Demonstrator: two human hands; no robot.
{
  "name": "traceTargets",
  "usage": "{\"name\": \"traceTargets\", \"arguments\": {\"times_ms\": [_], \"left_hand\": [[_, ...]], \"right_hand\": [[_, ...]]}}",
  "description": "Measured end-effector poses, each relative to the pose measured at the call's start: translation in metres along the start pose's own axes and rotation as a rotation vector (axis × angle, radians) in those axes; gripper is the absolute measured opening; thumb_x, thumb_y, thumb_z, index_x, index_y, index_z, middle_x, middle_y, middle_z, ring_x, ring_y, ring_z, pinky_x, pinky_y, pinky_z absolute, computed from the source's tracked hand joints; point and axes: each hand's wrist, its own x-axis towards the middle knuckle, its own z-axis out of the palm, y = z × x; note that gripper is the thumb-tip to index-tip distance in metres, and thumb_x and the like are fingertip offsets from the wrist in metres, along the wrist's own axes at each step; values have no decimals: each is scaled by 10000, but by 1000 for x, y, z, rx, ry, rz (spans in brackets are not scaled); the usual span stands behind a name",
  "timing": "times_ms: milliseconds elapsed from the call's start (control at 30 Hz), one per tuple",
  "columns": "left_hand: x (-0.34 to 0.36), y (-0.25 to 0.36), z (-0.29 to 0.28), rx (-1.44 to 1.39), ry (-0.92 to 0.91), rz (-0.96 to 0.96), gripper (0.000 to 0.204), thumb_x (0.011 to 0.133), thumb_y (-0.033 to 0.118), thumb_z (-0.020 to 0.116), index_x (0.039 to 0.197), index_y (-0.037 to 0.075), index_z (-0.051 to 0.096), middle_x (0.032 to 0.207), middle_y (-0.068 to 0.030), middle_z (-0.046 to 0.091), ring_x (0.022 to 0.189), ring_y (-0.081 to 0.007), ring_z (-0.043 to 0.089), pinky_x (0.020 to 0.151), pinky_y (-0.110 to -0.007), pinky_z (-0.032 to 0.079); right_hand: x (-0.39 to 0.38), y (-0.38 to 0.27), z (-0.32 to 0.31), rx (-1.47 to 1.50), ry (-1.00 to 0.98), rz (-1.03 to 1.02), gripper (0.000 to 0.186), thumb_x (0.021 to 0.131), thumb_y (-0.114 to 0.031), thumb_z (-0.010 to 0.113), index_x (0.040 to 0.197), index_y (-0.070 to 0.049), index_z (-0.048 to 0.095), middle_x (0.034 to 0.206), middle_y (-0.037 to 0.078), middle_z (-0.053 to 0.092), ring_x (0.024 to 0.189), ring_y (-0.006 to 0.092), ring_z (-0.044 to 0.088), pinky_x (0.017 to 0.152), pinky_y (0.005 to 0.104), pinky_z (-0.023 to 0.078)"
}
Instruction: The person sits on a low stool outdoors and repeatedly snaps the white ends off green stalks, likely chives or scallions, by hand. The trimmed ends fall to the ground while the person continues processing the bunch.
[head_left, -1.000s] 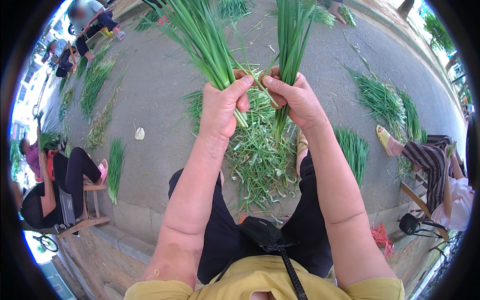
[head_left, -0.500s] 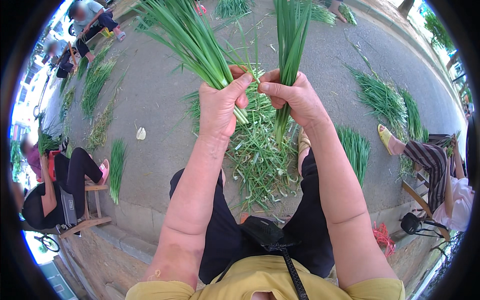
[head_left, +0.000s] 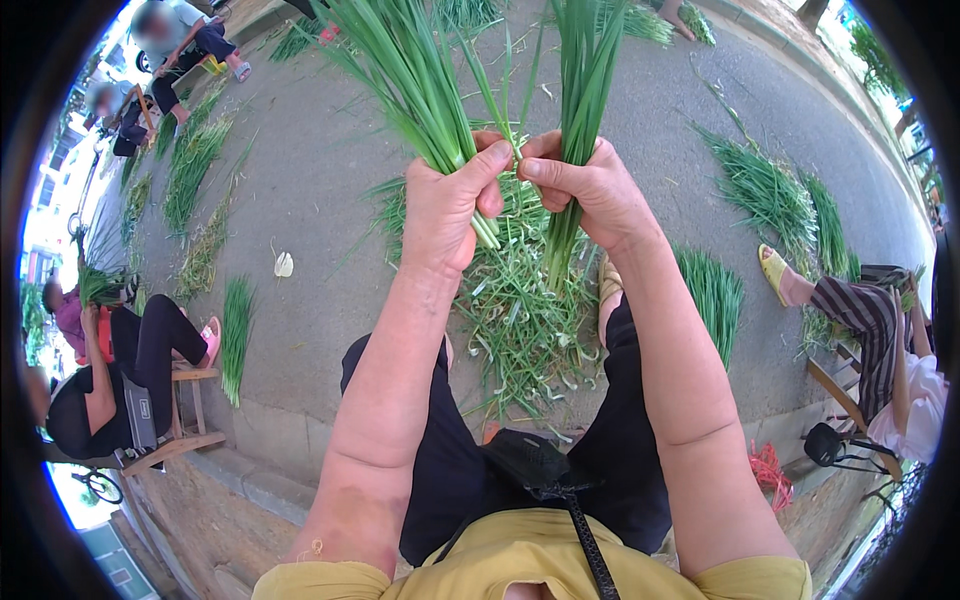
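Note:
My left hand (head_left: 443,205) is closed round a thick bunch of garlic chives (head_left: 405,95), green leaves pointing up and away, pale stem ends sticking out below the fingers. In my right hand (head_left: 595,190) is a slimmer bunch of garlic chives (head_left: 588,85), held upright with its lower ends hanging down. Between the two hands, the thumbs and fingertips of both pinch a single chive stalk (head_left: 508,125) with a few splayed leaves. Beneath the hands, between my feet, lies a heap of loose chive trimmings (head_left: 525,335).
A neat chive bundle (head_left: 710,300) lies beside my right foot, another bundle (head_left: 236,340) to the left. More chives (head_left: 765,190) spread over the pavement at right. Seated people surround me, one in striped trousers (head_left: 860,325). Red string (head_left: 768,475) lies at lower right.
The left hand and its bunch have shifted slightly right. The pinched stalk's leaves now fan out more visibly between the hands. Both bunches are still held.

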Motion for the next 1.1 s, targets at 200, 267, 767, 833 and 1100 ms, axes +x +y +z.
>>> {"name": "traceTargets", "arguments": {"times_ms": [200, 267, 767, 833, 1100], "left_hand": [[2, -3, 0, -57, -15, -13, 183, 793, 101, 701, 902, -11, 604, 685, -31, 579, 454, -73, 458, 410, -220, 360], [2, -3, 1, -93, -11, -23, 193, 794, 109, 703, 907, -9, 600, 685, -27, 570, 450, -73, 452, 407, -223, 356], [2, -7, 5, -87, 12, -21, 136, 814, 94, 682, 870, 22, 581, 685, -34, 562, 457, -66, 438, 422, -220, 324], [3, -9, 5, -108, 24, 10, 149, 798, 86, 697, 866, 16, 585, 678, -49, 578, 452, -74, 456, 402, -219, 346], [3, -13, 3, -167, 81, 29, 134, 811, 76, 675, 868, 28, 564, 689, -61, 580, 464, -73, 463, 417, -218, 357]], "right_hand": [[0, 0, 1, 6, 12, -8, 230, 713, -80, 764, 877, 13, 632, 623, -4, 533, 509, 80, 444, 470, 223, 335], [0, 0, 0, 6, 12, -7, 231, 713, -80, 763, 879, 14, 631, 623, -5, 534, 510, 80, 445, 472, 224, 338], [1, 6, 0, -29, -48, -1, 183, 831, -202, 676, 862, -33, 614, 636, -34, 517, 509, 45, 413, 459, 211, 307], [1, 8, 0, 4, -60, 9, 168, 837, -196, 669, 848, -39, 609, 639, -30, 524, 513, 46, 434, 458, 206, 315], [2, 9, 2, 39, -70, -11, 127, 865, -171, 628, 848, -54, 579, 656, 5, 562, 550, 62, 509, 464, 182, 346]]}}
